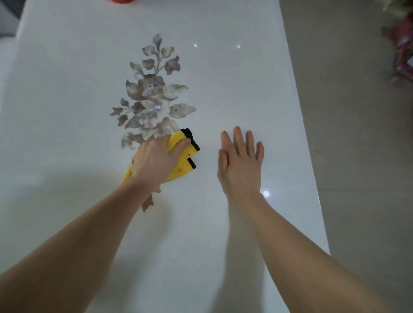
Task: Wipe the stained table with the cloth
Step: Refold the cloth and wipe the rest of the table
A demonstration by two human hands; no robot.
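Observation:
A glossy white table [223, 93] fills the view, with a printed brown-grey flower pattern [152, 98] in its middle. My left hand [156, 160] presses down on a folded yellow cloth [182, 166] with black edging, at the lower end of the flower pattern. Fingers curl over the cloth's top fold. My right hand [242, 160] lies to the right of the cloth, flat and open with fingers together, holding nothing; whether it touches the surface is unclear. No distinct stain shows on the table.
The table's right edge [310, 169] runs diagonally, with grey tiled floor [357, 156] beyond it. A red object [123, 1] peeks in at the table's far edge. Reddish packaged items [403, 51] sit on the floor at the upper right.

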